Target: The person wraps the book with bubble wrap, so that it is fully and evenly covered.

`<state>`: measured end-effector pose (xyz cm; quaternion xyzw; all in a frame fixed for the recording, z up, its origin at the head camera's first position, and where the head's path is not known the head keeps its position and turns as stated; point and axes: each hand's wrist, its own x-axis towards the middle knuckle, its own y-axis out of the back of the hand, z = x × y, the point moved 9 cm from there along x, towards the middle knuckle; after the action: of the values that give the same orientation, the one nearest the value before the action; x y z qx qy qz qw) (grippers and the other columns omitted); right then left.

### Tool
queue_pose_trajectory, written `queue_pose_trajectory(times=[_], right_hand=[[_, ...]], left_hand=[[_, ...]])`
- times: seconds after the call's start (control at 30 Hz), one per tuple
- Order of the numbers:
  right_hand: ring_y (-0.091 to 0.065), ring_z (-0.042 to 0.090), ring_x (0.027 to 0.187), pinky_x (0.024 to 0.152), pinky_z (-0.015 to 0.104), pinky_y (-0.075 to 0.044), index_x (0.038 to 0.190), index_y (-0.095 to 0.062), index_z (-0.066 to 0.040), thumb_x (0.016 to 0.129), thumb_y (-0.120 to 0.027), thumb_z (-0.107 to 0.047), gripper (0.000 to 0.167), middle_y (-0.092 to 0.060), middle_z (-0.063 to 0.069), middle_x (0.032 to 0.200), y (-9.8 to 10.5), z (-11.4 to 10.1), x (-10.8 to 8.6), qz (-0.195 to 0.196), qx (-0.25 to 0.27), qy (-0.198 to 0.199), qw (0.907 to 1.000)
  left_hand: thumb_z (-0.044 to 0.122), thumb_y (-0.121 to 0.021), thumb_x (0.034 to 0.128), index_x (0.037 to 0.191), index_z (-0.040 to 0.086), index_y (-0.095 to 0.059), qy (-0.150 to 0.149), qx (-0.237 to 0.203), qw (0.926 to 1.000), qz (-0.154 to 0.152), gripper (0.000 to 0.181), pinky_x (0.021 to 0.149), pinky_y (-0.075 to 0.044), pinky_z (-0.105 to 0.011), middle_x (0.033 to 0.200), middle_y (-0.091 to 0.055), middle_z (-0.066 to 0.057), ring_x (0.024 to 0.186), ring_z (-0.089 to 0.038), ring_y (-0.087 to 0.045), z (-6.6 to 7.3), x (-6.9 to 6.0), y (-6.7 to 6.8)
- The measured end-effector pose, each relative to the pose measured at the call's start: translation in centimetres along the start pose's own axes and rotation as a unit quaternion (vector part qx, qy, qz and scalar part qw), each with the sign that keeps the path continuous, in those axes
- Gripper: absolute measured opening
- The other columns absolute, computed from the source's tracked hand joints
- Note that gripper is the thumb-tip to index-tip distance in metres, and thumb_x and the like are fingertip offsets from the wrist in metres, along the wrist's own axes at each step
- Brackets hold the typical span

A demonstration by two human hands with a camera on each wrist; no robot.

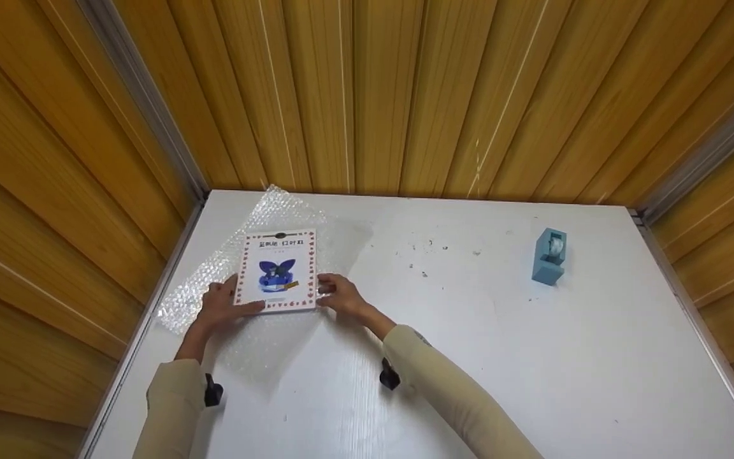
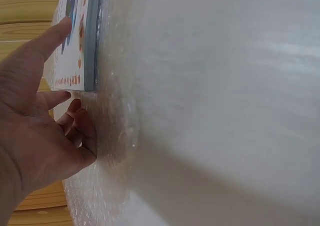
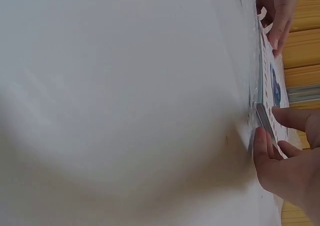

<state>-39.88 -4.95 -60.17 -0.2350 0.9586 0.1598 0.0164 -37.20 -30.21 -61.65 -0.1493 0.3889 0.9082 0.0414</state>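
A white book (image 1: 285,252) with a red-patterned border and a blue picture lies flat on a sheet of bubble wrap (image 1: 198,290), set at an angle to it. My left hand (image 1: 219,307) holds the book's lower left corner, thumb across the cover; the left wrist view shows this hand (image 2: 37,131) with its other fingers bent beside the book (image 2: 90,45). At the lower right side, my right hand (image 1: 345,298) grips the edge. In the right wrist view its thumb is on the cover and the fingers of this hand (image 3: 295,171) are against the side.
On the right part of the white table (image 1: 469,338) stands a blue tape dispenser (image 1: 548,258). Small dark specks (image 1: 424,274) mark the middle of the surface. Wood-patterned walls (image 1: 380,95) rise behind and at both sides.
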Motion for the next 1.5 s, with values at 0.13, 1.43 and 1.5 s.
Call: queue_pose_trajectory(times=[0.13, 1.43, 1.5], right_hand=[[-0.063, 0.044, 0.125, 0.103, 0.041, -0.056, 0.140, -0.049, 0.014, 0.092, -0.065, 0.005, 0.052, -0.059, 0.032, 0.137, 0.4, -0.4, 0.4, -0.016, -0.011, 0.003, 0.9998], [-0.045, 0.030, 0.147, 0.123, 0.055, -0.030, 0.149, -0.053, -0.010, 0.097, -0.064, -0.015, 0.053, -0.056, 0.012, 0.152, 4.6, 2.0, 8.7, 0.060, -0.169, -0.015, 0.9837], [-0.044, 0.030, 0.148, 0.122, 0.058, -0.029, 0.149, -0.053, -0.012, 0.097, -0.064, -0.017, 0.054, -0.056, 0.011, 0.152, 4.3, 2.2, 8.7, 0.060, -0.178, -0.019, 0.9820]], left_hand=[[0.052, -0.082, 0.0794, 0.162, 0.007, -0.022, -0.008, 0.020, 0.9997, 0.013, 0.112, 0.101, -0.041, -0.058, 0.139, -0.037, -0.031, 0.120, -0.043, -0.037, -0.1, -0.1, 0.3], [0.059, -0.086, 0.0714, 0.160, 0.004, -0.025, -0.002, 0.086, 0.9951, 0.050, 0.121, 0.069, -0.047, -0.036, 0.122, -0.049, -0.029, 0.097, -0.032, -0.053, -3.3, -8.8, -1.3], [0.059, -0.086, 0.0715, 0.160, 0.004, -0.026, -0.003, 0.087, 0.9950, 0.049, 0.121, 0.069, -0.047, -0.036, 0.122, -0.049, -0.030, 0.097, -0.033, -0.053, -3.4, -8.9, -1.2]])
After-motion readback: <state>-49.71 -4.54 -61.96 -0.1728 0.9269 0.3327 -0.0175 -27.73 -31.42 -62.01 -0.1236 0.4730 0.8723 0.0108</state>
